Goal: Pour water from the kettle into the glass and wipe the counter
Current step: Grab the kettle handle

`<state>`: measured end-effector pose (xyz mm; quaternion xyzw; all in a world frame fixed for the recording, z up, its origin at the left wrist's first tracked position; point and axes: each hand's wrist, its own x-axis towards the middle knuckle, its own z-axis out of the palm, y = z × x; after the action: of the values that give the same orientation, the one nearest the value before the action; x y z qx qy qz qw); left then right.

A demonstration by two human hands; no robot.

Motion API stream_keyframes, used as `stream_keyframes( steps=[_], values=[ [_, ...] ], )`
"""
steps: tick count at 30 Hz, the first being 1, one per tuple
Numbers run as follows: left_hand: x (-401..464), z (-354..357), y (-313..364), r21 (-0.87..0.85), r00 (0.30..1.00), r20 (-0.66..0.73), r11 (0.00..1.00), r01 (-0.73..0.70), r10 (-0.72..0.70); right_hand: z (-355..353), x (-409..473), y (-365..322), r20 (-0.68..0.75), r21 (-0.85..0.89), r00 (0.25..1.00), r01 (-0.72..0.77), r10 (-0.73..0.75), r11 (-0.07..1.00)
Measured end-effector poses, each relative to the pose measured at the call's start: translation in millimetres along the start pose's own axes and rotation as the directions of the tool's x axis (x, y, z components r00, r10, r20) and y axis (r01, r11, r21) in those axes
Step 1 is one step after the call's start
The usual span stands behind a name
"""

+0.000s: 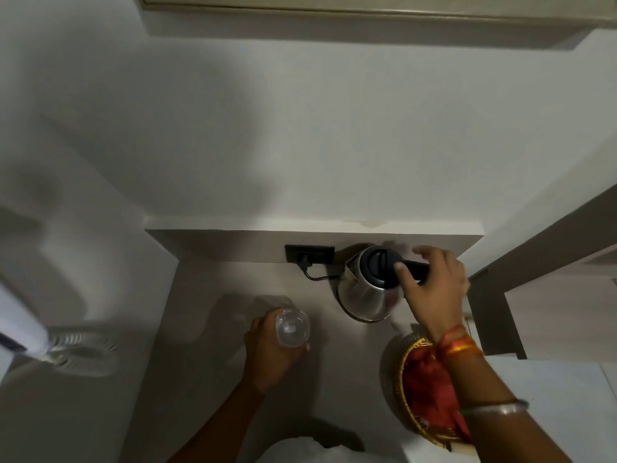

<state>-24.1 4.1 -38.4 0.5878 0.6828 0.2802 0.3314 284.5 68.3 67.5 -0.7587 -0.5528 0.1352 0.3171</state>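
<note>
The left hand (267, 352) holds the clear glass (293, 328) in a closed grip on the worktop (207, 295); it looks light, smooth and breakable. Right of it, the steel kettle (367, 295) stands plugged in, probably heavy if full. The right hand (434, 289) is spread wide over its black handle (415, 269), the sensible hold.

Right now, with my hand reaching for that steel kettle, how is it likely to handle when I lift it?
The kettle is rigid polished steel, so it probably won't flex but may be slippery; the black handle under the right hand looks the safer hold. How full it is can't be seen, so expect possible weight tipping toward the spout.
</note>
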Motion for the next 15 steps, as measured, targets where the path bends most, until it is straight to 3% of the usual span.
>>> stream_keyframes(
  steps=[5, 15],
  values=[
    [2, -4, 8, 0.033, 1.0, -0.011, 0.999, 0.012, -0.012, 22, 32, -22, 0.293, -0.132, 0.955, -0.01, 0.048, 0.991],
    [3, 2, 8, -0.006, 0.999, -0.012, 0.999, 0.042, -0.042, 28, 33, -20, 0.232, -0.163, 0.972, 0.007, 0.031, 0.987]
  ],
)
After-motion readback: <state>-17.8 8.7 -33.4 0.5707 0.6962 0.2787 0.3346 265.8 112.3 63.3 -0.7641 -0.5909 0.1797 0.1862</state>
